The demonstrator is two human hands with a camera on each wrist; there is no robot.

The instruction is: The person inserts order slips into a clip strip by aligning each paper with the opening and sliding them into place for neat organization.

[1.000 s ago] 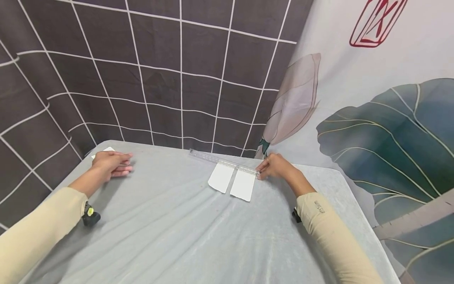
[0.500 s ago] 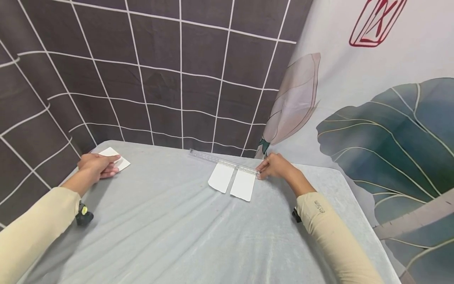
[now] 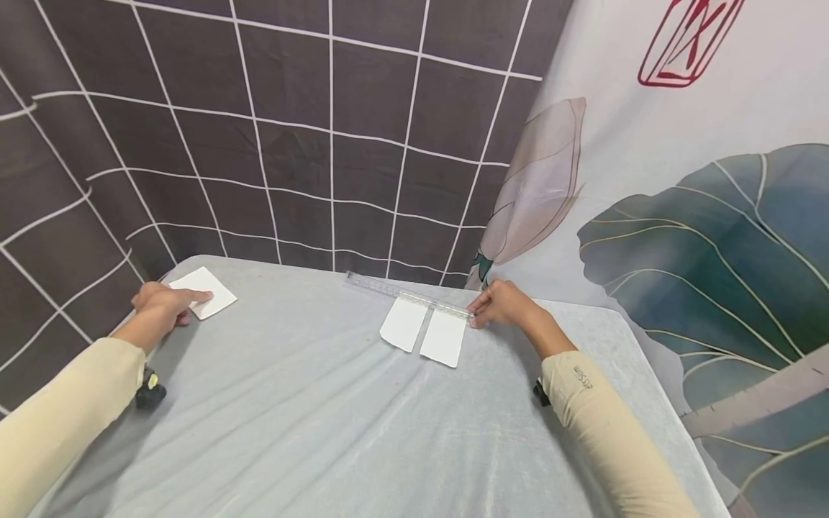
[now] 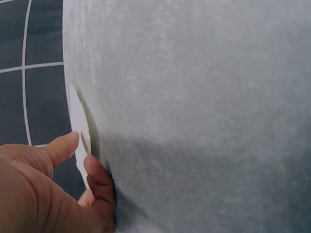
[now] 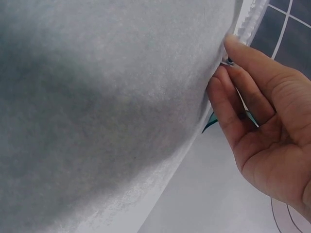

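Observation:
At the table's far left, my left hand pinches a white paper piece by its near-left edge. In the left wrist view the thumb lies on one side of the paper and a curled finger on the other. Further right, my right hand grips the right end of a clear ruler between thumb and fingers. The ruler lies across the top edges of two white paper pieces, set side by side with a narrow gap. Their lower edges look uneven.
A pale grey cloth with creases covers the table. Behind its far edge hangs a dark curtain with a white grid. To the right is a white curtain printed with leaves.
My left hand has moved left and taken hold of the paper piece, which now shows more fully and has slid or turned slightly. The right hand and ruler have stayed put.

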